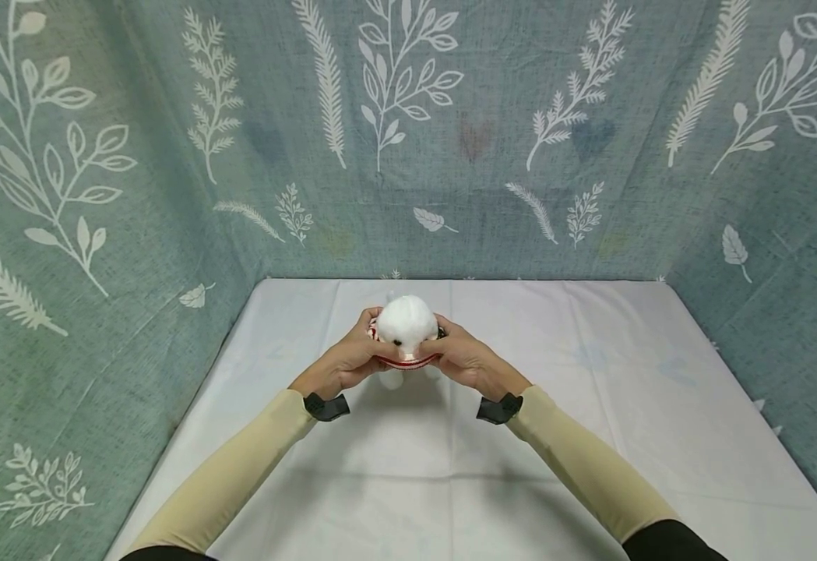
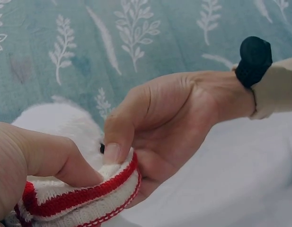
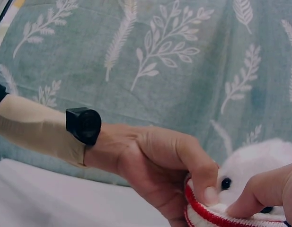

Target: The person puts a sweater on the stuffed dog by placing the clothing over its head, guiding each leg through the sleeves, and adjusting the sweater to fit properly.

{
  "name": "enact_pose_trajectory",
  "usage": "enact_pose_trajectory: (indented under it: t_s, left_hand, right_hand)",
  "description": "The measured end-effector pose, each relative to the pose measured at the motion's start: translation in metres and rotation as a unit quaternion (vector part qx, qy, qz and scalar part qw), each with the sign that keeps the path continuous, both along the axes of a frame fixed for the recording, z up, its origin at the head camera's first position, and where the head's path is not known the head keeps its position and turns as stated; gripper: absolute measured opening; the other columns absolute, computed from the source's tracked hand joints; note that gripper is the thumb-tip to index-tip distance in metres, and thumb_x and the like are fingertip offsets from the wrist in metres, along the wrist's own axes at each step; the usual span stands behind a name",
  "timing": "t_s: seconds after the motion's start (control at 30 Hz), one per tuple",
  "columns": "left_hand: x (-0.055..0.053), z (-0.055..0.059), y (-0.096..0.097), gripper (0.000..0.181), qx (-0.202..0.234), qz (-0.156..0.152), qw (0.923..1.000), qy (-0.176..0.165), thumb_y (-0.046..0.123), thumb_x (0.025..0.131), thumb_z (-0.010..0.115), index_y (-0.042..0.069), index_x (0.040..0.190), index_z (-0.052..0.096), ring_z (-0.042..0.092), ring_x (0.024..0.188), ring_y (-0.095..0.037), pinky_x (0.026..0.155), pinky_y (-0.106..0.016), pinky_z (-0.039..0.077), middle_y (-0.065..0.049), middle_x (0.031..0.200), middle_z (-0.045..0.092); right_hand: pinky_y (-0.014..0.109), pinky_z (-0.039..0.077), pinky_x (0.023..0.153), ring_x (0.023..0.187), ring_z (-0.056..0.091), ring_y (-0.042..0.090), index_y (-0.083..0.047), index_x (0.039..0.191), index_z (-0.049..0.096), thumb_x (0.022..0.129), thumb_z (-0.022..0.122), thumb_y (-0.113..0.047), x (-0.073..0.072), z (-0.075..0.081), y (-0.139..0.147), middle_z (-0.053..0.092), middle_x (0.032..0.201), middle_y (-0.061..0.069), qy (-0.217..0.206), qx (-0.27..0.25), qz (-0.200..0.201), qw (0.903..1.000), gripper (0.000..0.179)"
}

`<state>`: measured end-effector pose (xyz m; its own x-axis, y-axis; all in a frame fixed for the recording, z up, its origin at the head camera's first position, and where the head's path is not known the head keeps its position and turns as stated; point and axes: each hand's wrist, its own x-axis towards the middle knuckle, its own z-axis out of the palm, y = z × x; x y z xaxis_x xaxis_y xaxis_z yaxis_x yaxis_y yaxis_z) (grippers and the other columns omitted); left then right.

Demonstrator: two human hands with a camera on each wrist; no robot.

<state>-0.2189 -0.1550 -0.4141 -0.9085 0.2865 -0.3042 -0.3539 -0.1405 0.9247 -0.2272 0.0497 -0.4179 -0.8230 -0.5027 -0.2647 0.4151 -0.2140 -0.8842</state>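
A white plush toy (image 1: 408, 318) with small black eyes is held up between both hands, a little above the table at the middle. Round its lower part sits a knitted garment (image 2: 89, 196), cream with red stripes at its edge. My left hand (image 1: 348, 354) grips the toy's left side, thumb pressed on the knit just below the face. On the opposite side my right hand (image 1: 474, 360) holds it likewise, its thumb (image 3: 252, 196) on the stretched knit edge. Beneath the hem a white round foot (image 1: 391, 379) shows. The fingers behind the toy are mostly hidden.
A white cloth covers the table (image 1: 576, 436). Green-blue curtains (image 1: 478, 210) with white leaf prints hang behind it and along both sides. Each wrist wears a black strapped camera (image 1: 326, 406), below pale yellow sleeves (image 1: 229, 471).
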Motion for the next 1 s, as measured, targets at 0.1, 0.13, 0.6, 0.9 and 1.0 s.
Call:
enact_pose_trajectory:
  t_s: [0.1, 0.13, 0.6, 0.9, 1.0]
  left_hand:
    - [0.000, 0.000, 0.000, 0.097, 0.001, 0.002, 1.0000, -0.003, -0.020, 0.076, 0.067, 0.020, 0.150, 0.020, 0.048, 0.122, -0.036, 0.077, -0.035, 0.055, -0.017, 0.154, 0.030]
    - [0.000, 0.000, 0.000, 0.097, 0.001, 0.003, 1.0000, -0.003, -0.020, 0.076, 0.067, 0.020, 0.151, 0.020, 0.048, 0.121, -0.035, 0.076, -0.034, 0.054, -0.017, 0.154, 0.030]
    - [0.000, -0.001, 0.002, 0.098, 0.017, 0.028, 0.9993, -0.017, -0.029, 0.072, 0.058, 0.019, 0.150, 0.021, 0.046, 0.118, -0.036, 0.069, -0.034, 0.054, -0.018, 0.151, 0.029]
    - [-0.010, -0.003, -0.010, 0.090, -0.021, -0.009, 0.9997, 0.001, -0.023, 0.079, 0.066, 0.019, 0.149, 0.027, 0.048, 0.124, -0.035, 0.081, -0.039, 0.055, -0.016, 0.150, 0.035]
    - [-0.011, -0.004, -0.017, 0.083, -0.042, -0.024, 0.9988, 0.007, -0.017, 0.081, 0.069, 0.018, 0.147, 0.031, 0.050, 0.124, -0.034, 0.083, -0.040, 0.055, -0.017, 0.148, 0.039]
  right_hand:
    - [0.047, 0.035, 0.115, 0.143, 0.036, 0.037, -0.015, 0.161, 0.029, 0.084, 0.060, 0.020, 0.001, 0.000, 0.000, 0.033, 0.159, 0.017, -0.001, -0.005, 0.000, 1.0000, 0.091]
    - [0.047, 0.035, 0.116, 0.143, 0.035, 0.037, -0.015, 0.161, 0.029, 0.083, 0.060, 0.020, 0.001, 0.001, 0.000, 0.033, 0.159, 0.017, -0.001, -0.007, 0.000, 1.0000, 0.091]
    - [0.047, 0.036, 0.114, 0.143, 0.037, 0.037, -0.013, 0.160, 0.030, 0.080, 0.056, 0.025, 0.003, -0.002, -0.003, 0.034, 0.158, 0.018, 0.014, 0.003, -0.017, 0.9998, 0.092]
    - [0.048, 0.041, 0.110, 0.140, 0.042, 0.034, -0.010, 0.158, 0.033, 0.088, 0.064, 0.014, -0.002, -0.005, 0.007, 0.039, 0.156, 0.017, 0.073, 0.055, 0.020, 0.9956, 0.081]
    - [0.048, 0.042, 0.109, 0.143, 0.040, 0.033, -0.012, 0.159, 0.033, 0.088, 0.071, 0.008, -0.004, -0.005, 0.013, 0.038, 0.158, 0.015, 0.102, 0.079, 0.042, 0.9907, 0.083]
